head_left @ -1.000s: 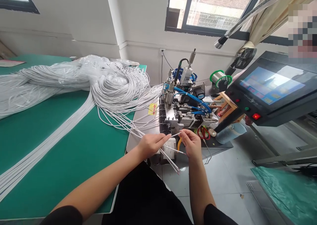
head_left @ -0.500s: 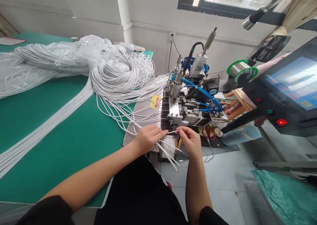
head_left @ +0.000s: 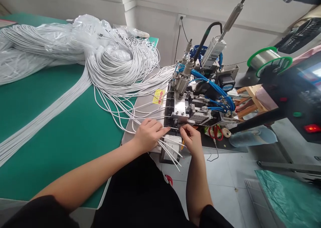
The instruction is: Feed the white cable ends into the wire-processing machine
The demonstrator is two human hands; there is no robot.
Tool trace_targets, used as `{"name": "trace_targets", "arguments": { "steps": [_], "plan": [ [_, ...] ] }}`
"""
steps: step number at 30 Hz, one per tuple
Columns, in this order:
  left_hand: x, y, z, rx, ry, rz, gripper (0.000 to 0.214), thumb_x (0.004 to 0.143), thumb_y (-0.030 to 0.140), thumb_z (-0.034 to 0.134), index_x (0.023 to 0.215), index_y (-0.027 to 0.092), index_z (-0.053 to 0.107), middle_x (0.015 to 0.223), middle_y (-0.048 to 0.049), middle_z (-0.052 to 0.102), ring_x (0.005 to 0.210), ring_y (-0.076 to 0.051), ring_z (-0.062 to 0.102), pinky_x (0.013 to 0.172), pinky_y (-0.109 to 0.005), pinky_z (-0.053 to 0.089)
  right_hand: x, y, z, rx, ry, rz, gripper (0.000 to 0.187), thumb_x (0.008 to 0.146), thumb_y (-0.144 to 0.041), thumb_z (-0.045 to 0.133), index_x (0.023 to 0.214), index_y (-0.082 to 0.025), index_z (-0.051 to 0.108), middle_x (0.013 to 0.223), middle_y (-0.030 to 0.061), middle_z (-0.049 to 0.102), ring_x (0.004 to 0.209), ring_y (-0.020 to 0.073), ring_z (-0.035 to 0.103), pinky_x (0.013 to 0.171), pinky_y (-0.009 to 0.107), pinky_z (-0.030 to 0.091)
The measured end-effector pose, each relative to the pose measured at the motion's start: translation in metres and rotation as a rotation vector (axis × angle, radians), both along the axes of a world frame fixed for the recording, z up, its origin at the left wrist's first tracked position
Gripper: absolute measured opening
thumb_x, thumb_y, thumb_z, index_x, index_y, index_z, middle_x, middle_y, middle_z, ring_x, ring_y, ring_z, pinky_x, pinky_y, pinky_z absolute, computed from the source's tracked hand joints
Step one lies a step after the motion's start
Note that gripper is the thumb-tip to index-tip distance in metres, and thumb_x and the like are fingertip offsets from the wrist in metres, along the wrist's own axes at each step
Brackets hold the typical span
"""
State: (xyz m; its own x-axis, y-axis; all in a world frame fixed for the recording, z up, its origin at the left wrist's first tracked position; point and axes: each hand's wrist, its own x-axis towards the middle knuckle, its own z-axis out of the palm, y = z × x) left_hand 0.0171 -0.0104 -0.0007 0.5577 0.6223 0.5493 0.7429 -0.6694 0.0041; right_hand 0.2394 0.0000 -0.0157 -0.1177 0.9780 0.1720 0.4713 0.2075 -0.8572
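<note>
My left hand (head_left: 149, 134) is closed around several white cables (head_left: 171, 151), whose free ends fan out below it. One white cable (head_left: 174, 128) runs from its forefinger across to my right hand (head_left: 191, 137), which pinches at that cable's tip. Both hands are at the near end of the dark slotted track of a bench machine (head_left: 181, 109) with metal cylinders and blue air hoses. Other white cables lie side by side with their ends in that track. The fingertips of my right hand partly hide the cable end.
A large heap of white cables (head_left: 120, 70) and clear plastic bags lies on the green table (head_left: 75, 127) at left. A solder wire spool (head_left: 269, 61) and a control panel (head_left: 298, 97) stand at right. Red-handled scissors (head_left: 215, 132) lie beside the machine.
The view has shifted closer to the machine. Both hands remain at the near end of the track, and the cable between them now lies nearer the slots.
</note>
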Motion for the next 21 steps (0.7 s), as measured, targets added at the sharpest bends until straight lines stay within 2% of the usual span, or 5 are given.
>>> {"name": "trace_targets", "arguments": {
  "steps": [3,10,16,19,21],
  "plan": [
    [0.001,0.001,-0.001,-0.031,-0.001,0.016,0.039,0.081,0.01,0.049,0.114,0.023,0.065,0.084,-0.0044,0.064,0.08,-0.019,0.055,0.076,-0.035,0.039,-0.002,0.004,-0.008,-0.095,0.13,0.017,0.027,0.085,-0.039,0.052,0.066,-0.02,0.049,0.058,-0.0034,0.04,0.054,0.0115,0.037,0.052,0.024,0.031],
    [0.006,-0.002,0.001,0.001,-0.02,0.039,0.033,0.083,0.011,0.049,0.108,0.021,0.067,0.097,-0.006,0.068,0.09,-0.021,0.057,0.085,-0.039,0.038,-0.011,0.005,-0.032,-0.256,0.491,-0.057,0.027,0.081,-0.039,0.056,0.064,-0.02,0.047,0.056,-0.005,0.036,0.052,0.0109,0.034,0.052,0.024,0.031],
    [0.004,-0.004,0.001,0.004,-0.023,0.05,0.035,0.077,0.007,0.051,0.106,0.02,0.067,0.1,-0.0057,0.068,0.093,-0.021,0.058,0.087,-0.04,0.037,-0.007,-0.003,-0.034,-0.267,0.572,-0.093,0.032,0.079,-0.044,0.064,0.064,-0.019,0.052,0.057,-0.005,0.038,0.051,0.0092,0.031,0.048,0.023,0.026],
    [0.004,-0.004,0.002,0.003,-0.02,0.059,0.035,0.075,0.006,0.051,0.104,0.019,0.067,0.1,-0.0053,0.068,0.094,-0.021,0.058,0.088,-0.04,0.037,0.005,-0.017,-0.033,-0.294,0.607,-0.124,0.036,0.082,-0.052,0.061,0.07,-0.018,0.059,0.056,-0.0043,0.042,0.047,0.0082,0.029,0.045,0.023,0.021],
    [0.004,-0.004,0.002,0.005,-0.02,0.06,0.035,0.074,0.007,0.052,0.103,0.019,0.067,0.1,-0.0052,0.068,0.094,-0.021,0.058,0.088,-0.04,0.037,0.014,-0.027,-0.03,-0.296,0.615,-0.078,0.039,0.084,-0.054,0.057,0.074,-0.017,0.062,0.057,-0.0028,0.047,0.045,0.0074,0.027,0.044,0.023,0.019]
  ]
}}
